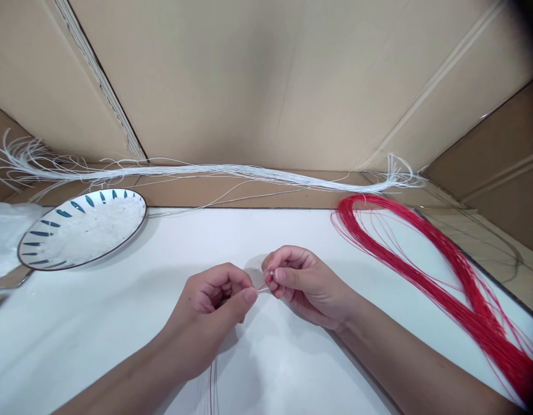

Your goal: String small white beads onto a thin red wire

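My left hand (218,314) is closed in a pinch on a thin red wire and a thin white wire (264,289). The tails of both, with the red wire (211,383) in plain sight, hang down below the wrist over the white tabletop. Just to the right, my right hand (298,282) has thumb and fingertips pressed together on a small white piece (271,273) by the wire ends. That piece looks like a tiny connector, but its shape is mostly covered by the fingers. A short stretch of wire spans the narrow gap between the hands.
An oval patterned plate (41,239) with many tiny white pieces stands at the left, beside a clear plastic bag (9,236). A long bundle of white wires (231,169) lies along the cardboard wall (231,80). Looped red wires (404,276) lie at the right.
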`<state>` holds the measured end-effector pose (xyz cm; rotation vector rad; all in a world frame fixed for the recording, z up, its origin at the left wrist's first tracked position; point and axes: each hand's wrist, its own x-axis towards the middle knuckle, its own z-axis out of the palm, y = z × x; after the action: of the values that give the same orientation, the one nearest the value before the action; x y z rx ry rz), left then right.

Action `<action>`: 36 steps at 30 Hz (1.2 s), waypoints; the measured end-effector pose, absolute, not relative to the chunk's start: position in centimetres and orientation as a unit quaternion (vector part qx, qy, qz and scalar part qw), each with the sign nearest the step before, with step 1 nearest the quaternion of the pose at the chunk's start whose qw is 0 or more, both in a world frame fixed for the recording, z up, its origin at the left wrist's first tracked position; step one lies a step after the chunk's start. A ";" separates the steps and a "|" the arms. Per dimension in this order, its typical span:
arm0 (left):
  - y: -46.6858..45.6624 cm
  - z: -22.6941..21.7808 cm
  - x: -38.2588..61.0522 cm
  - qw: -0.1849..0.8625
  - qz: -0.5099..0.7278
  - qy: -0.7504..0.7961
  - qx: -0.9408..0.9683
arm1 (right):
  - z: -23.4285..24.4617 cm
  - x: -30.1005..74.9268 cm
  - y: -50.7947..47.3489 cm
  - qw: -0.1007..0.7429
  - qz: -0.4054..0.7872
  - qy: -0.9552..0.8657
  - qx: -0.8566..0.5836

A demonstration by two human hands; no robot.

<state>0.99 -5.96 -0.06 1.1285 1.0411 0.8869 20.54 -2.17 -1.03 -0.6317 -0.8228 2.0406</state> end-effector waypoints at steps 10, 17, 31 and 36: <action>-5.8 0.1 1.2 0.633 0.377 0.459 0.497 | -1.0 20.4 -2.2 0.407 0.811 -0.335 -0.255; -5.8 0.0 1.1 0.627 0.371 0.467 0.502 | -0.8 20.4 -2.2 0.406 0.807 -0.332 -0.272; -5.8 -0.3 1.0 0.629 0.384 0.456 0.499 | -0.9 20.4 -2.2 0.406 0.805 -0.337 -0.273; -5.9 -0.6 0.9 0.625 0.387 0.457 0.501 | -0.9 20.3 -2.2 0.409 0.805 -0.336 -0.269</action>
<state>0.87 -5.87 -0.59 1.1494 1.0494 0.8894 20.35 -2.24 -0.87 -0.6787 -0.8467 2.0277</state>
